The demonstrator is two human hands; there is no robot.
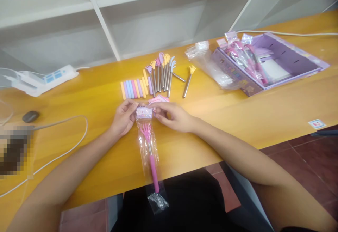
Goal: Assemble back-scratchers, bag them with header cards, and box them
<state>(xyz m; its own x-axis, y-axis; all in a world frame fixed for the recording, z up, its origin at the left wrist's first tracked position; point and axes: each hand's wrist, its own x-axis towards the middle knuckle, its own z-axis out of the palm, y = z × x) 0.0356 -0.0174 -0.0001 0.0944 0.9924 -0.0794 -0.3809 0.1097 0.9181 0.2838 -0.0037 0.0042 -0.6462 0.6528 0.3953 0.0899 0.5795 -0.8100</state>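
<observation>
A pink back scratcher (153, 170) with a hand-shaped head lies inside a see-through plastic bag (142, 151), its lower end hanging over the table's front edge. Across the top of the bag runs a small printed header card (144, 113). My left hand (126, 115) pinches the bag's upper left corner beside this card. With thumb and fingers bent together, my right hand (173, 116) grips the upper right side of the bag. Just behind my hands lies a small stack of pink cards (158, 99), partly covered by my right fingers.
Coloured handle sleeves (132, 89) lie in a row behind my hands, beside several metal scratcher rods (161, 77). A purple box (290, 57) at the right holds bagged pink scratchers; transparent bags (211, 64) lie against it. A power strip (52, 78) and cables are at left.
</observation>
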